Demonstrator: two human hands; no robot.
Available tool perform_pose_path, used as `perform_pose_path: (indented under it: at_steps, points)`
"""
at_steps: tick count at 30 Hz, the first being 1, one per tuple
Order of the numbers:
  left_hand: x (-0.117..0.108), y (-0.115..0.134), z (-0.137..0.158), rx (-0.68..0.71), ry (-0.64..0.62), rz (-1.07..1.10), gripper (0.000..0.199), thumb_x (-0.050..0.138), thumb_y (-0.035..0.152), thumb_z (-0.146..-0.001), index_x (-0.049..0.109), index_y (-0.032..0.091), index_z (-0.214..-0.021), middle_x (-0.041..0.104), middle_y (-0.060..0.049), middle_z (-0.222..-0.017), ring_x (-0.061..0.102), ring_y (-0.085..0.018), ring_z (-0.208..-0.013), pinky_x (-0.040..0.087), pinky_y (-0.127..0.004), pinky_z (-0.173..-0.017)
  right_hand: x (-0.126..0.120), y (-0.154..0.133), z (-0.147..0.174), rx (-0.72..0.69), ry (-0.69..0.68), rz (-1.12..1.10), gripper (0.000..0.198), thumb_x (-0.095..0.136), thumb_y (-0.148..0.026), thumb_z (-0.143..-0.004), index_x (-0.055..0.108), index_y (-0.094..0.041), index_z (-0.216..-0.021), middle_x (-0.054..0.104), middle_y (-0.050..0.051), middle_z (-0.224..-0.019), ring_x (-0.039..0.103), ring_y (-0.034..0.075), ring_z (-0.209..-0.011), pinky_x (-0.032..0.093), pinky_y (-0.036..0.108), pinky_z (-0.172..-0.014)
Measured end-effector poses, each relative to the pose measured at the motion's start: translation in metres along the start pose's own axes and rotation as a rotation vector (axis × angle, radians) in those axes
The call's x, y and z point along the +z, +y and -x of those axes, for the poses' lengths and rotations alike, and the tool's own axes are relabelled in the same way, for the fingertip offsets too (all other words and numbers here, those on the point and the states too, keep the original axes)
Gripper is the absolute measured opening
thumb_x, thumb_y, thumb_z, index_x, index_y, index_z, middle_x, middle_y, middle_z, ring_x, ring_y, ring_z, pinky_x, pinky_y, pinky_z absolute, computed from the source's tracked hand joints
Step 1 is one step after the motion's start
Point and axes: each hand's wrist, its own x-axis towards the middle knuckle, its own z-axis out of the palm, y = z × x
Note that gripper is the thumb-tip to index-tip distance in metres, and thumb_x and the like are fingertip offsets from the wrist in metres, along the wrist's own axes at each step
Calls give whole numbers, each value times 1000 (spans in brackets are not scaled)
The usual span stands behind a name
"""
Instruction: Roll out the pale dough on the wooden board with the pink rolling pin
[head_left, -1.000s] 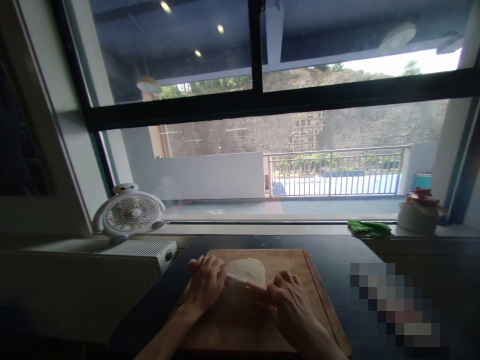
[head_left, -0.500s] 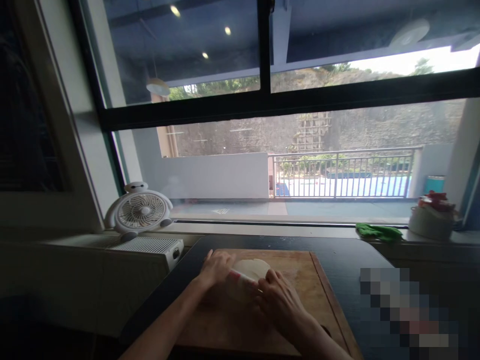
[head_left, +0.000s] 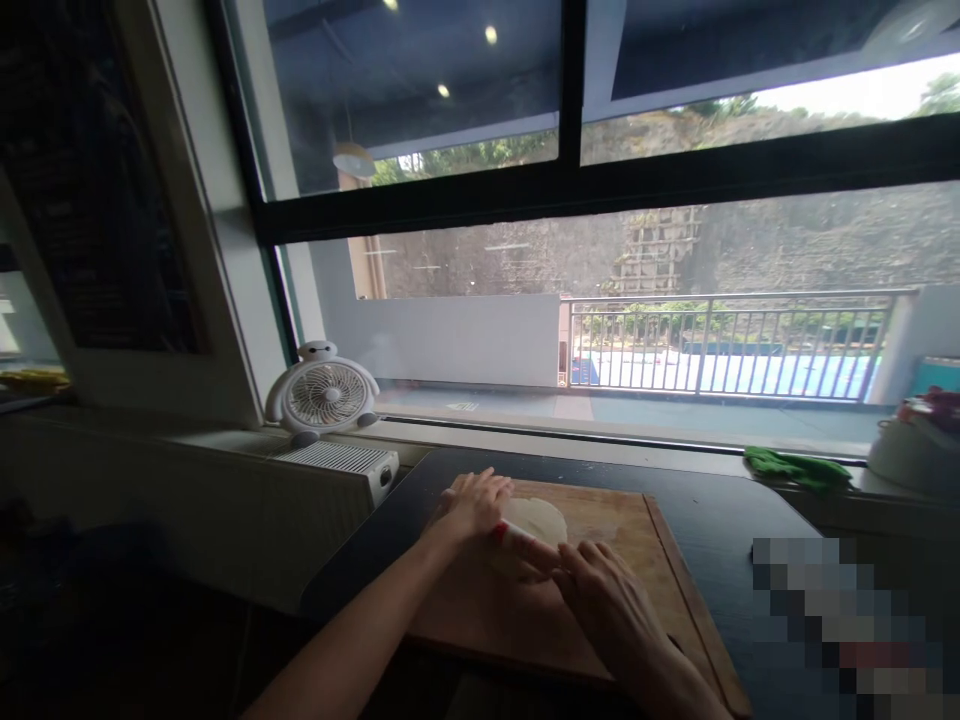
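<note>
A flat, pale round of dough (head_left: 541,514) lies on a wooden board (head_left: 630,520). Across its near part, slanting down to the right, is a rolling pin (head_left: 534,552) with a red mark close to its left end. My left hand (head_left: 478,502) is over that left end, fingers reaching forward over it. At the other end my right hand (head_left: 596,585) has its fingers bent over the pin. Both hands partly hide the pin's ends, and the left one covers some of the dough's edge.
The board rests on a dark table (head_left: 705,510) against a window sill. A white fan (head_left: 326,395) stands on the sill at left. To the right are a green cloth (head_left: 795,468) and a pale container (head_left: 911,450). A blurred patch covers the lower right.
My view has turned left, so everything sits further right in the picture. My left hand's fingers reach out straighter over the rolling pin. Both hands stay at the pin's ends.
</note>
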Motion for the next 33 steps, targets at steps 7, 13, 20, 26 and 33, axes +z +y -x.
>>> perform_pose_path:
  at_steps: [7,13,20,26,33]
  points:
    - [2,19,-48,7,29,-5,39,28,29,-93,59,19,-115,61,-11,-117,48,-29,-115,35,-51,-95,3,18,-34,80,19,131,20,41,-24,-93,61,-23,-89,59,4,-85,53,17,-79,36,28,-68]
    - [1,3,26,64,112,-7,43,24,31,-95,57,20,-120,54,-6,-129,35,-25,-129,24,-49,-106,26,-8,9,-53,100,183,37,46,-15,-87,46,-18,-124,58,7,-96,50,22,-87,37,34,-78]
    - [4,-8,87,138,231,-91,48,25,40,-95,36,23,-138,37,-4,-143,26,-22,-134,20,-45,-110,13,-9,-8,51,-13,107,31,34,-38,-93,57,-21,-105,59,7,-99,50,23,-93,30,40,-90]
    - [3,-5,5,-93,154,-69,47,20,41,-94,51,25,-126,50,-4,-134,31,-24,-132,21,-50,-107,15,26,-88,199,-167,146,40,33,-49,-90,62,-24,-98,60,11,-101,50,26,-99,31,44,-85]
    - [-4,-9,-49,-182,2,-69,48,18,43,-94,60,26,-110,60,-8,-121,41,-30,-123,30,-59,-95,29,51,-134,267,-136,150,50,20,-42,-94,64,-17,-97,58,14,-108,51,24,-100,34,40,-84]
